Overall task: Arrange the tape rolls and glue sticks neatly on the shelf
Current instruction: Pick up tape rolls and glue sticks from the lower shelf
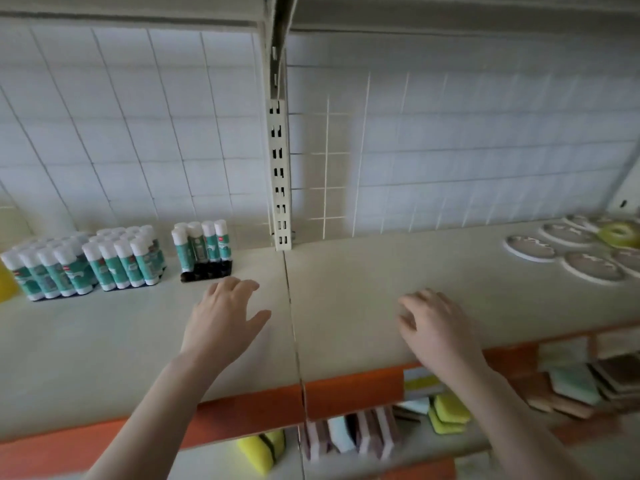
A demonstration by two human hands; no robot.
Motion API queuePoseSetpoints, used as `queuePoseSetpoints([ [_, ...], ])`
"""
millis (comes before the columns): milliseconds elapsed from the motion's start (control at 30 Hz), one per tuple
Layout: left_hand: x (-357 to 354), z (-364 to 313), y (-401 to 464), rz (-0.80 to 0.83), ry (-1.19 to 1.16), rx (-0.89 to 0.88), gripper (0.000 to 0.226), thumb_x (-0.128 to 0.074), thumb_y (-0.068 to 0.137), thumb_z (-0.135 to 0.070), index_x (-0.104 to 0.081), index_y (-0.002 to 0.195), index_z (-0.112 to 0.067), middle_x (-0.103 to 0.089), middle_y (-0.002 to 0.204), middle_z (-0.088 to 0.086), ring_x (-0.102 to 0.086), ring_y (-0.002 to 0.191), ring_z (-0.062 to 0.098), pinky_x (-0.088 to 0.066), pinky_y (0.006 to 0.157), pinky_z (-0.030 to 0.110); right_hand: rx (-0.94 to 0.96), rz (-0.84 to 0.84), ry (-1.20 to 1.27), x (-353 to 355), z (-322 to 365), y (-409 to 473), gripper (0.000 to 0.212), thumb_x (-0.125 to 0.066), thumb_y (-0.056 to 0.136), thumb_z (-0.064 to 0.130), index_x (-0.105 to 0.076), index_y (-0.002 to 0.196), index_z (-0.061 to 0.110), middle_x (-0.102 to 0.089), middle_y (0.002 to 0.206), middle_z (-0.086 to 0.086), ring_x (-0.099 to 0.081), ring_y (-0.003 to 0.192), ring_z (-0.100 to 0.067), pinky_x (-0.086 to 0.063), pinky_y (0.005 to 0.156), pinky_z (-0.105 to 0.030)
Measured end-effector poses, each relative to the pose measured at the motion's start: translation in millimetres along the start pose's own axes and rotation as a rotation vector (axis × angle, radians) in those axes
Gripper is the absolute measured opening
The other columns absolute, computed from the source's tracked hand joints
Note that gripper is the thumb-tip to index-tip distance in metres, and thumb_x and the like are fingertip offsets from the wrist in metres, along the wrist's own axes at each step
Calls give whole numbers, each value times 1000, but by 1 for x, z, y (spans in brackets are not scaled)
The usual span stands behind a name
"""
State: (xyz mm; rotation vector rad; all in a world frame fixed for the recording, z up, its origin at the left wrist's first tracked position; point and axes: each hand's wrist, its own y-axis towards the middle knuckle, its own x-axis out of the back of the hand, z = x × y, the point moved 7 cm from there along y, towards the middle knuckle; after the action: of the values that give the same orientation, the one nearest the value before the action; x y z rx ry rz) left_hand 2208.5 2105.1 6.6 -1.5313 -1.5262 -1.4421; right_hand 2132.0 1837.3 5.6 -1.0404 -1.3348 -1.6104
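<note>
Three packs of glue sticks with white caps and teal labels stand at the back left of the beige shelf (346,289): a left pack (52,268), a middle pack (126,259) and a smaller pack (204,249) in a black tray. Several flat tape rolls (594,266) lie at the far right, with a yellow-green tape roll (620,233) behind them. My left hand (225,317) hovers over the shelf just in front of the smaller pack, fingers straight and empty. My right hand (436,327) hangs above the shelf's middle right with loosely curled fingers, holding nothing.
A slotted upright post (281,174) splits the wire-grid back wall. The shelf has an orange front edge (353,389). The shelf below holds yellow sponges (450,412), pink and blue sponges (346,434) and stacked pads (571,379). A yellow object (6,282) sits at the far left.
</note>
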Motion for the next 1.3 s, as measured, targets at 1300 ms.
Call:
queuePoseSetpoints([
  [1300, -174, -453, 106, 177, 41, -182, 45, -48, 94, -21, -41, 138, -23, -39, 142, -6, -34, 130, 18, -33, 105, 34, 335, -51, 80, 41, -382, 35, 19, -84, 61, 20, -66, 64, 24, -59, 63, 8, -58, 65, -12, -48, 58, -25],
])
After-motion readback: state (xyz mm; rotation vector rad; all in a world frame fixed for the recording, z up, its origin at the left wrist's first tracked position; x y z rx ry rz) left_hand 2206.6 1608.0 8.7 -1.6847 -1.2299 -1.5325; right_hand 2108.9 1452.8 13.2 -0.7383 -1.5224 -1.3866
